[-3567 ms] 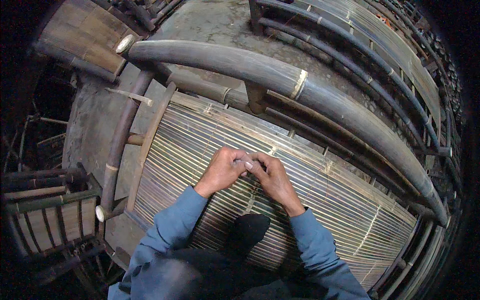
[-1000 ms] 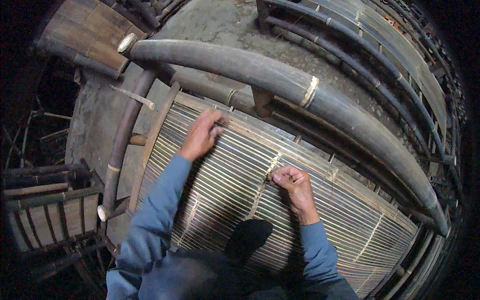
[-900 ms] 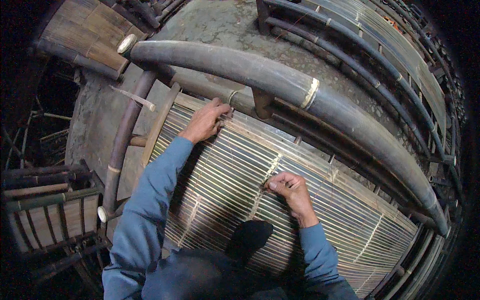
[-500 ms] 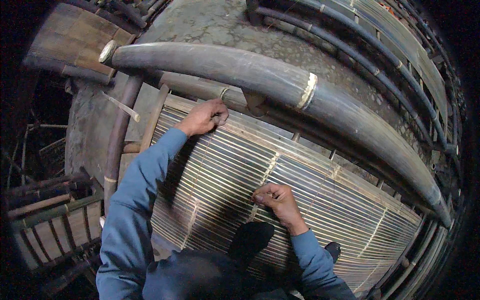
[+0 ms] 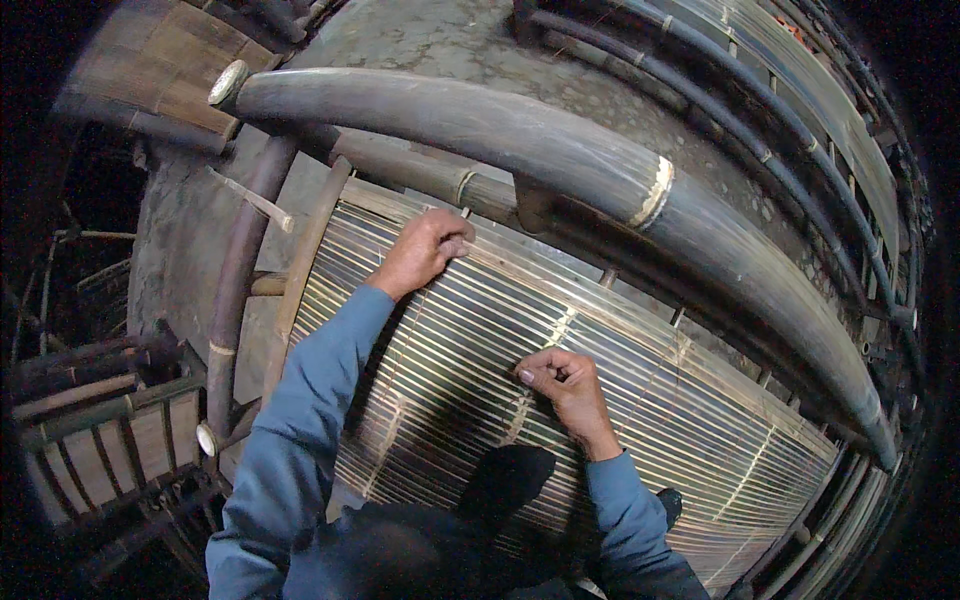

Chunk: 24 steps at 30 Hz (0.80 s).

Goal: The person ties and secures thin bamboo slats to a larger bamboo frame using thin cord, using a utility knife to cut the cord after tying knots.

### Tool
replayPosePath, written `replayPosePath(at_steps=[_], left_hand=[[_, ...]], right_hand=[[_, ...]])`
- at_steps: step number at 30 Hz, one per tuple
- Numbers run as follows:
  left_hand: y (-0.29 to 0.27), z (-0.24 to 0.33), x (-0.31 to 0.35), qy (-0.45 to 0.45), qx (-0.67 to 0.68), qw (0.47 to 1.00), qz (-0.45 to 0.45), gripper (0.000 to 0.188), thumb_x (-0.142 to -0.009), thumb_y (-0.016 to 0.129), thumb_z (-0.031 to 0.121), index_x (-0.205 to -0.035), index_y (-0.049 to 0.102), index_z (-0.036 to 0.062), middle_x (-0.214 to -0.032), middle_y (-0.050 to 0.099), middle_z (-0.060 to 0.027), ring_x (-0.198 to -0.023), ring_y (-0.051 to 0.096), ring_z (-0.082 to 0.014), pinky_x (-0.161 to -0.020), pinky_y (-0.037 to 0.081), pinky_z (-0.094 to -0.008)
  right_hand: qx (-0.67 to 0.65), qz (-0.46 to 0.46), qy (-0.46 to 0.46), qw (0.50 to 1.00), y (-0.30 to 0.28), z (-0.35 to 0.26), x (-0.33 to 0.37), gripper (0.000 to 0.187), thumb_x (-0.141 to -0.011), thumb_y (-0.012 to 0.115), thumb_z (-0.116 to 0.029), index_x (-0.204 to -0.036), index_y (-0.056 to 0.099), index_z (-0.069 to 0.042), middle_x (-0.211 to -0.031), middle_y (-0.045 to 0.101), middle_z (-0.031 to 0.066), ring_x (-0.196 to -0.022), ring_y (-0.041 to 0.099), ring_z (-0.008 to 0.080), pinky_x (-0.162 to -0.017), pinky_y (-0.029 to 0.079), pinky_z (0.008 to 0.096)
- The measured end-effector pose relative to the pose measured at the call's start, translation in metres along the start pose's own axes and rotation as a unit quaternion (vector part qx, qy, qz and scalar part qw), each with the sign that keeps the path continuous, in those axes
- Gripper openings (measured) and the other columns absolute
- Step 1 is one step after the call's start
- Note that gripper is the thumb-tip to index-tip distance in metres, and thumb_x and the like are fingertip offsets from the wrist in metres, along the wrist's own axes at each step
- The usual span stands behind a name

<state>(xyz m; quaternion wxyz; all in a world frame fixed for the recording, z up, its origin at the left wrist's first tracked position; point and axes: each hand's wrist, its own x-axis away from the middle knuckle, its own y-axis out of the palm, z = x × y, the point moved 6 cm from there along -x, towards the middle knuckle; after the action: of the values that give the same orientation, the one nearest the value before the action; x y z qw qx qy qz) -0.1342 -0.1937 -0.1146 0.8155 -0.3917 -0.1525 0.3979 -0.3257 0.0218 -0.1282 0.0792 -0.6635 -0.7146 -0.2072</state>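
A bamboo panel (image 5: 640,430) of thin parallel slats with pale cross bands lies beneath both hands. At its far edge strip (image 5: 540,280), my left hand (image 5: 422,250) is closed, with curled fingertips pressed together at the strip. A thin brownish thread (image 5: 405,335) runs down over the slats from below that hand. Over the middle of the slats, near a pale cross band (image 5: 561,325), my right hand (image 5: 568,392) makes a pinch with thumb and forefinger. Whatever either hand may hold is too small or hidden to make out.
A thick bamboo pole (image 5: 480,120) arches beyond the panel, above a thinner rail (image 5: 425,172). An upright bamboo post (image 5: 243,260) stands at left, with a pale stick (image 5: 255,200) beside it. Other bamboo frames (image 5: 110,430) stand lower left and far right.
The whole view has shifted slightly, carrying the scene a little to the right. Both hands keep nearly the same places over the panel, still closed.
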Motion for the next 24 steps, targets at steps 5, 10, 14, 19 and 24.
replayPosePath(at_steps=[5, 10, 14, 19, 24], left_hand=[[0.006, 0.011, -0.021, 0.036, -0.155, 0.971, -0.177, 0.012, -0.084, 0.063, 0.004, -0.095, 0.059, 0.0042, -0.092, 0.062, -0.0164, -0.095, 0.060, -0.0409, -0.080, 0.047, -0.0465], [0.010, -0.001, -0.023, 0.021, -0.096, 0.987, -0.129, 0.009, -0.091, 0.063, 0.012, -0.093, 0.058, 0.0046, -0.090, 0.062, -0.0172, -0.091, 0.061, -0.0416, -0.078, 0.048, -0.0468], [0.007, -0.016, -0.014, -0.078, 0.070, 0.994, 0.024, 0.013, -0.093, 0.063, 0.014, -0.093, 0.061, 0.0011, -0.087, 0.065, -0.0161, -0.083, 0.063, -0.0331, -0.077, 0.049, -0.0427], [0.004, -0.016, 0.002, -0.122, 0.155, 0.979, 0.057, 0.009, -0.088, 0.068, 0.005, -0.094, 0.063, -0.0001, -0.084, 0.065, -0.0146, -0.080, 0.063, -0.0259, -0.076, 0.051, -0.0371], [0.003, 0.004, 0.009, -0.065, 0.088, 0.994, 0.016, 0.014, -0.088, 0.072, 0.007, -0.101, 0.072, 0.0014, -0.097, 0.073, -0.0124, -0.092, 0.070, -0.0242, -0.083, 0.054, -0.0367]], right_hand=[[-0.018, -0.017, 0.021, 0.999, 0.007, 0.006, 0.000, 0.008, -0.093, 0.071, -0.005, -0.098, 0.073, 0.001, -0.087, 0.074, 0.0028, -0.078, 0.063, 0.0070, -0.073, 0.052, 0.0246], [-0.007, -0.040, 0.034, 0.999, 0.017, 0.011, 0.006, 0.009, -0.094, 0.071, -0.007, -0.097, 0.073, 0.001, -0.088, 0.074, 0.0036, -0.079, 0.064, 0.0079, -0.074, 0.052, 0.0248], [0.028, -0.039, 0.028, 0.998, 0.016, 0.014, 0.009, 0.008, -0.094, 0.070, -0.007, -0.096, 0.073, 0.000, -0.088, 0.073, 0.0040, -0.080, 0.064, 0.0082, -0.074, 0.053, 0.0257], [0.002, -0.010, 0.048, 0.999, 0.008, 0.015, 0.001, 0.010, -0.095, 0.068, -0.008, -0.095, 0.073, 0.001, -0.088, 0.074, 0.0058, -0.079, 0.066, 0.0120, -0.073, 0.053, 0.0297], [0.314, 0.191, -0.229, 0.901, -0.014, -0.050, -0.050, 0.009, -0.090, 0.067, -0.006, -0.090, 0.071, 0.001, -0.086, 0.069, 0.0170, -0.076, 0.067, 0.0321, -0.069, 0.053, 0.0408]])
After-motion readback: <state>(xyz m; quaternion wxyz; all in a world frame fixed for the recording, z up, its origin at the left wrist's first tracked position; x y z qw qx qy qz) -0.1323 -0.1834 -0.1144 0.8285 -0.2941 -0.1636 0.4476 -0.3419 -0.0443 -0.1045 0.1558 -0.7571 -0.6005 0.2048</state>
